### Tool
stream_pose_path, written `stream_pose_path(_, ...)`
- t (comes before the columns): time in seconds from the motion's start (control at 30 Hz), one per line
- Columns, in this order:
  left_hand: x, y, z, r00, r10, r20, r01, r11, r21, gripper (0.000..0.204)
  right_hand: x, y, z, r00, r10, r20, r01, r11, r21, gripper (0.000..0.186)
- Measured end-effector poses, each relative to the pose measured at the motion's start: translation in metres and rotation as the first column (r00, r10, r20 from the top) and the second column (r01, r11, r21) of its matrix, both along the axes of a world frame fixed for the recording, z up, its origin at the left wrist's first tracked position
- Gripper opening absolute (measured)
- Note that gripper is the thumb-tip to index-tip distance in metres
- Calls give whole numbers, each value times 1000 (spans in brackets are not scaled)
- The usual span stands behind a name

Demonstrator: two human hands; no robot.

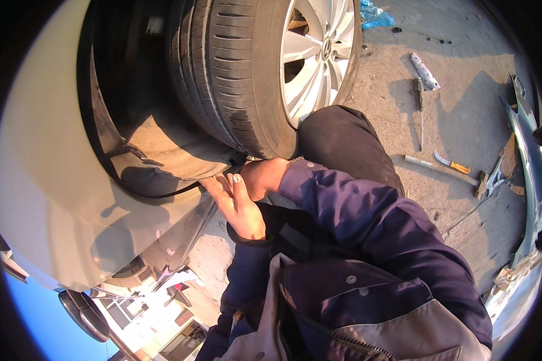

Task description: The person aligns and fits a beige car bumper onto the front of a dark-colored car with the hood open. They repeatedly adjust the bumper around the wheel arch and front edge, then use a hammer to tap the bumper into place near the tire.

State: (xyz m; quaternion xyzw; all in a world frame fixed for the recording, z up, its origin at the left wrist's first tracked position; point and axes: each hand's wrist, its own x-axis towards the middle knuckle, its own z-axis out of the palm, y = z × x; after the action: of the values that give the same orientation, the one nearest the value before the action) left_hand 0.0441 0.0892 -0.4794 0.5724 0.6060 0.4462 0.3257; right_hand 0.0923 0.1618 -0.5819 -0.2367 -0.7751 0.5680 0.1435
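My left hand (238, 207) rests against the lower lip of a pale car body panel (54, 168), fingers stretched toward the rim of the wheel arch. Just behind it is my right hand (265, 175), close under the tire (229, 72); its fingers are hidden by the left hand and the panel edge. Inside the arch, a dark liner (123, 66) has a dusty, sunlit lower part. The wheel has a silver spoked rim (310, 93), and my dark-trousered knee (337, 135) is beside it.
On the concrete floor at right lie a screwdriver (420, 95), a white wrapped item (424, 71), a yellow-handled hooked knife (454, 165) and a hammer (433, 168). Bent panels (527, 174) line the far right. A crumpled blue plastic sheet (376, 15) lies beyond the wheel.
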Motion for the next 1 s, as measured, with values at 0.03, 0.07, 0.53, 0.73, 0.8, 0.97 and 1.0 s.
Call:
stream_pose_path(0.03,-2,-1,2,999,-36,-12,36,999,-16,84,-2,1,-2,1000,8,-2,-8,1000,2,30)
stream_pose_path(0.07,-3,-2,2,1000,0,-16,-1,998,-55,84,-5,2,-4,1000,18,-4,-18,1000,5,30)
stream_pose_path(0.53,-43,-35,-8,999,-8,-47,2,991,-132,70,1,5,-4,993,113,40,-116,989,87,28)
stream_pose_path(0.73,-56,-50,-29,999,22,-29,-25,995,-92,60,7,6,2,991,116,60,-125,976,176,31)
stream_pose_path(0.8,-61,-57,-40,977,213,-1,-212,974,-80,49,8,6,2,992,104,69,-115,976,188,31)
stream_pose_path(0.97,-77,-71,-78,671,558,488,-318,812,-490,58,11,0,-4,998,40,50,-47,991,128,33)
stream_pose_path(1.0,-79,-74,-86,524,624,579,-232,759,-608,61,12,-2,-5,998,22,58,-30,991,127,34)
